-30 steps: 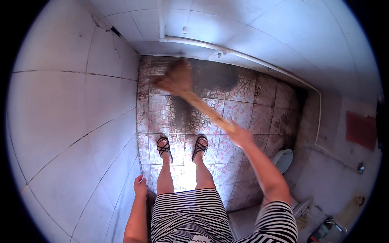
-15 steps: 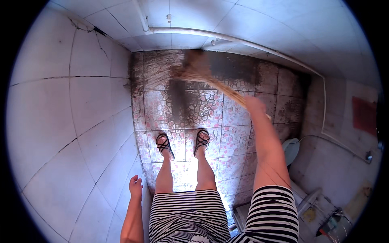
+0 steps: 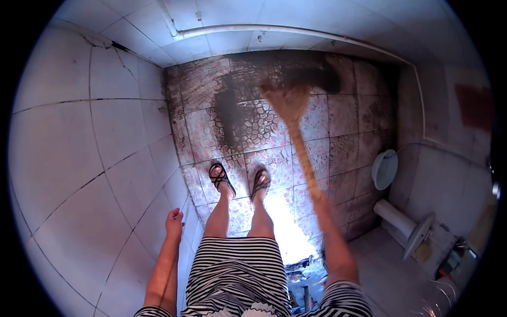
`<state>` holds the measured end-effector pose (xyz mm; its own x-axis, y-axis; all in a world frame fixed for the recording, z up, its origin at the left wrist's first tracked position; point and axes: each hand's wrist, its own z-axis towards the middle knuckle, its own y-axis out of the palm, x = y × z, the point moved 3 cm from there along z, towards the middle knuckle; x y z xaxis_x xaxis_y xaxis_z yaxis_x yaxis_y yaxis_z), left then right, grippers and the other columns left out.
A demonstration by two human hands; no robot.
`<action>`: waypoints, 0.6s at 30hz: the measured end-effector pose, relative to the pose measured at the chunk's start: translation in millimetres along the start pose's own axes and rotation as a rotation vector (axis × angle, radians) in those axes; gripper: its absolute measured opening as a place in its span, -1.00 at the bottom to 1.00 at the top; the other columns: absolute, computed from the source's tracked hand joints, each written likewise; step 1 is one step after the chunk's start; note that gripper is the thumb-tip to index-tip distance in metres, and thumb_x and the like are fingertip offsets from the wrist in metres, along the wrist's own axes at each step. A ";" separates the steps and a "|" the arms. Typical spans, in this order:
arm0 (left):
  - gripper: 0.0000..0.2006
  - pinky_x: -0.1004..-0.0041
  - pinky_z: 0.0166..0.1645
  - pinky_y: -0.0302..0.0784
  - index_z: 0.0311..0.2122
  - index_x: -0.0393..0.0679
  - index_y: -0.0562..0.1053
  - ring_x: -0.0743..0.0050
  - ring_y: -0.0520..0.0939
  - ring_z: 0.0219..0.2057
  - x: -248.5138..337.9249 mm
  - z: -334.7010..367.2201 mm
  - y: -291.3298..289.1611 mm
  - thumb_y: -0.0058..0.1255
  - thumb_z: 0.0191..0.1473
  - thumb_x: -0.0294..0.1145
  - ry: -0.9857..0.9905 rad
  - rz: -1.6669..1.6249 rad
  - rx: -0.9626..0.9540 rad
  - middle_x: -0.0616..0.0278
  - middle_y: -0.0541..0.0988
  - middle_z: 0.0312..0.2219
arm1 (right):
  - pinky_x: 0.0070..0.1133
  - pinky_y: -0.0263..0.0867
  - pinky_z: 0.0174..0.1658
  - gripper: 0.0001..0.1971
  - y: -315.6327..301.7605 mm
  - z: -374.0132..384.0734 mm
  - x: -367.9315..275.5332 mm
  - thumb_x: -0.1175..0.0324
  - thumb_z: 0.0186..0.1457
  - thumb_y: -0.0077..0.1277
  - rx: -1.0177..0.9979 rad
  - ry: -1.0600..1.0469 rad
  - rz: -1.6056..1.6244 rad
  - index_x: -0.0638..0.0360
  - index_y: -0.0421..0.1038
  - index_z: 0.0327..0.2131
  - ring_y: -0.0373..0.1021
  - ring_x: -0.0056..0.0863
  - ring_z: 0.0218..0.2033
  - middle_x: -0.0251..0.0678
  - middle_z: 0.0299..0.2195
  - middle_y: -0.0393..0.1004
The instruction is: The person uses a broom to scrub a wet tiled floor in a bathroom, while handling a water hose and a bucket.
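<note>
A straw broom (image 3: pixel 293 116) slants over the tiled floor, its fan-shaped head blurred and pointing to the far wall. My right hand (image 3: pixel 319 203) is closed around the top end of its handle. The bristles are close to a dark, dirty patch (image 3: pixel 311 76) along the far wall; I cannot tell whether they touch the floor. Another dark smear (image 3: pixel 229 119) lies on the patterned tiles to the left of the broom. My left hand (image 3: pixel 174 222) hangs beside the left wall with its fingers loosely bent and holds nothing.
A pale basin (image 3: pixel 385 169) leans at the right wall, with a white pedestal fixture (image 3: pixel 404 224) nearer to me. A white pipe (image 3: pixel 290 30) runs along the far wall. Under me are my sandalled feet (image 3: pixel 222 177). A bright patch of light (image 3: pixel 288 230) glares on the floor.
The broom has swung from pointing left to pointing more straight ahead, and my right hand has come nearer to me. My right foot is blurred, and the view has shifted slightly.
</note>
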<state>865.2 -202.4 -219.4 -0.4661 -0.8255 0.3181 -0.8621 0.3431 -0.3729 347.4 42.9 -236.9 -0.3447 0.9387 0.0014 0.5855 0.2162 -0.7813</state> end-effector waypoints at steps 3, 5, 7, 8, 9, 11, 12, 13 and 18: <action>-0.68 0.44 -0.25 0.39 -0.09 -0.14 0.31 0.50 0.40 -0.22 -22.5 1.1 -17.0 -0.12 0.01 -0.34 -0.023 0.001 0.043 0.29 0.39 -0.23 | -0.27 0.27 -0.25 -0.33 86.6 -101.3 -1.7 -0.22 -0.12 -0.10 -0.372 0.140 0.226 -0.28 0.04 0.07 0.37 0.01 -0.29 0.02 -0.36 0.44; -0.69 0.45 -0.30 0.43 -0.11 -0.13 0.35 0.46 0.42 -0.22 -22.2 -2.5 -4.6 -0.06 -0.01 -0.35 -0.029 -0.023 0.022 0.23 0.39 -0.19 | -0.27 0.28 -0.24 -0.36 124.8 -147.7 14.1 -0.18 -0.06 -0.16 -0.466 0.138 0.092 -0.32 -0.02 0.11 0.38 -0.02 -0.30 0.00 -0.38 0.45; -0.69 0.46 -0.31 0.42 -0.11 -0.13 0.35 0.48 0.43 -0.24 -32.0 -4.3 -1.0 -0.06 -0.02 -0.35 -0.005 -0.005 0.045 0.24 0.40 -0.21 | -0.32 0.30 -0.33 -0.40 146.5 -189.3 0.3 -0.09 0.02 -0.19 -0.415 -0.014 0.014 -0.27 -0.04 0.13 0.40 -0.07 -0.38 -0.04 -0.41 0.45; -0.68 0.48 -0.31 0.42 -0.11 -0.14 0.35 0.49 0.44 -0.27 -39.0 -6.5 6.5 -0.05 -0.02 -0.35 0.016 0.022 0.032 0.24 0.41 -0.22 | -0.32 0.29 -0.32 -0.41 158.6 -201.0 7.8 -0.09 0.02 -0.21 -0.377 -0.047 0.019 -0.30 -0.05 0.13 0.40 -0.09 -0.39 -0.07 -0.43 0.46; -0.68 0.48 -0.31 0.42 -0.11 -0.14 0.35 0.49 0.44 -0.27 -46.2 -4.4 12.2 -0.05 -0.02 -0.35 0.017 0.021 0.036 0.24 0.41 -0.22 | -0.30 0.28 -0.34 -0.41 173.8 -203.5 10.9 -0.08 0.03 -0.22 -0.391 -0.049 -0.046 -0.34 -0.10 0.14 0.40 -0.11 -0.42 -0.07 -0.47 0.45; -0.69 0.50 -0.33 0.42 -0.12 -0.17 0.35 0.51 0.46 -0.31 -59.1 -1.7 21.9 -0.05 -0.02 -0.36 0.047 0.111 0.037 0.24 0.44 -0.26 | -0.29 0.28 -0.38 -0.39 210.7 -195.2 7.5 -0.06 0.03 -0.22 -0.397 -0.075 -0.184 -0.36 -0.16 0.15 0.40 -0.13 -0.46 -0.08 -0.53 0.43; -0.69 0.52 -0.34 0.43 -0.12 -0.20 0.35 0.52 0.46 -0.33 -57.4 -5.1 32.0 -0.05 -0.02 -0.38 0.045 0.097 0.045 0.24 0.44 -0.26 | -0.28 0.28 -0.38 -0.38 226.6 -186.4 3.3 -0.05 0.03 -0.21 -0.400 -0.078 -0.191 -0.37 -0.19 0.16 0.40 -0.13 -0.47 -0.08 -0.54 0.42; -0.69 0.52 -0.34 0.43 -0.12 -0.20 0.35 0.52 0.46 -0.33 -56.1 -5.1 38.4 -0.05 -0.02 -0.38 0.040 0.105 0.050 0.24 0.44 -0.26 | -0.27 0.27 -0.39 -0.37 239.4 -171.4 -11.0 -0.05 0.03 -0.21 -0.407 -0.086 -0.195 -0.38 -0.21 0.16 0.41 -0.13 -0.48 -0.08 -0.55 0.42; -0.69 0.50 -0.29 0.42 -0.10 -0.17 0.33 0.52 0.44 -0.28 -41.5 7.9 45.8 -0.09 0.01 -0.37 0.166 0.081 0.044 0.26 0.42 -0.25 | -0.25 0.26 -0.28 -0.37 193.2 -25.4 -179.8 -0.06 0.02 -0.23 -0.289 -0.168 0.058 -0.35 -0.20 0.16 0.40 -0.04 -0.34 -0.03 -0.40 0.46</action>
<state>846.6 -155.9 -256.6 -0.5633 -0.7095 0.4234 -0.8126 0.3829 -0.4395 541.2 -77.3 -372.3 -0.4073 0.8992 -0.1596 0.7829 0.2539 -0.5680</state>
